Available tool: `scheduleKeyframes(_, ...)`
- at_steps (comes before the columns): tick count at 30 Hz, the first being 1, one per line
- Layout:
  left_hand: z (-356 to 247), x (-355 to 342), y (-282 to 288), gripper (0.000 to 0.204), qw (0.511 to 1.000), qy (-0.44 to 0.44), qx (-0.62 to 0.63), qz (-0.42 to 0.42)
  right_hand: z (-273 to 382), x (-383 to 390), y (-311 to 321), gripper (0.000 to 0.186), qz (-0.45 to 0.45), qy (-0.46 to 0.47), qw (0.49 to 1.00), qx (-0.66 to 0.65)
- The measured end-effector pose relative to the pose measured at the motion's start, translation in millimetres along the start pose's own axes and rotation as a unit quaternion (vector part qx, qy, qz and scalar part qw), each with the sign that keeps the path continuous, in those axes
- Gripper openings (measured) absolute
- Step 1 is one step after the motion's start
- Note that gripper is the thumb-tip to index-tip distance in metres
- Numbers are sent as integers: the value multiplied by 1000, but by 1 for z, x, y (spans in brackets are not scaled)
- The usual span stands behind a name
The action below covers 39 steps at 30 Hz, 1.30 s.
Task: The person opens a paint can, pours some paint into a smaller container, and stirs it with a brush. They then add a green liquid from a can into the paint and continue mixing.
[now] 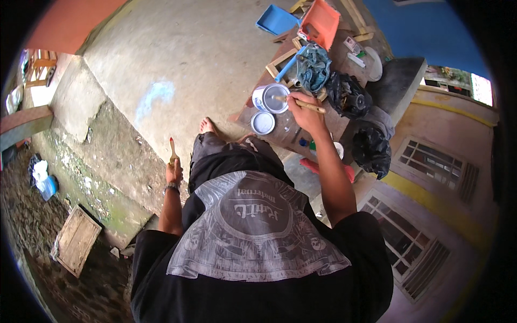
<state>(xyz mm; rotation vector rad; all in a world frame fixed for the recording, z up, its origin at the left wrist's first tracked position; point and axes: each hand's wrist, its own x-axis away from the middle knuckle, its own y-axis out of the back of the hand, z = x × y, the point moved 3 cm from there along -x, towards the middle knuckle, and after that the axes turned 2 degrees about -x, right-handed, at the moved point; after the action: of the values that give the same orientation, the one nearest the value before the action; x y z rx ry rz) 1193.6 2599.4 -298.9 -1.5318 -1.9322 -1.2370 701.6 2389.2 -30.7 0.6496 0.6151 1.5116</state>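
Observation:
My right hand [305, 111] is closed around the wooden handle of a paintbrush [316, 107], whose far end reaches into the open paint can [258, 99]. The can is white with a blue label and holds pale paint. Beside its near side lies a round lid [263, 123] coated in pale paint. Down on my left, my left hand [173, 171] is closed on a second paintbrush [172, 146], its red-tipped wooden end pointing away from me. Whether either brush's bristles carry paint cannot be made out.
A brown wooden table [285, 132] bears the can, a dark blue cloth [314, 67], black plastic bags [349, 97] and an orange paint tray [320, 24]. Beyond is a blue tray [276, 19]. Pale blue paint marks the concrete floor [153, 99]; a wooden board [77, 240] lies lower left.

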Motion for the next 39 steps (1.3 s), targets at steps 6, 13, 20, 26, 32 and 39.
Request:
scheduleKeyframes(6, -21, 8, 1, 46, 1000, -11, 26, 3, -11, -3, -2, 21, -27, -56, 998, -31)
scheduleKeyframes(13, -18, 10, 2, 44, 1000, -12, -3, 27, -29, -8, -3, 26, -31, -77, 997, -7)
scheduleKeyframes(20, -15, 10, -2, 44, 998, -8, -10, 57, -21, -12, 3, 21, -43, -83, 996, 13)
scheduleKeyframes(26, -24, -1, -11, 49, 1000, 3, 13, 16, -20, -10, 4, 20, -25, -172, 980, -94)
scheduleKeyframes(32, -24, -14, -10, 50, 999, -6, 9, 30, -12, -10, 0, 20, -8, -127, 988, -87)
scheduleKeyframes(39, -17, -16, -6, 49, 1000, -19, -6, 4, -9, -11, -3, 22, -33, -49, 996, -67)
